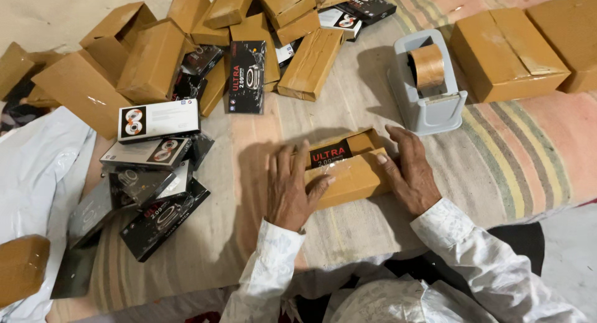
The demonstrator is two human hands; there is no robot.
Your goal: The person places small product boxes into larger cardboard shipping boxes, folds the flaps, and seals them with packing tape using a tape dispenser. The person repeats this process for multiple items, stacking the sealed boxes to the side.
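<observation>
Both hands, left (291, 189) and right (408, 168), fingers spread flat, pressing brown cardboard flaps of the small rectangular carton (348, 167); grey tape dispenser (428, 83) just beyond.

I sit at a striped cloth (497, 155) in pink, tan and green, spread flat. Pale plain floor (50, 15) shows beyond it. The light is dim and warm.
</observation>
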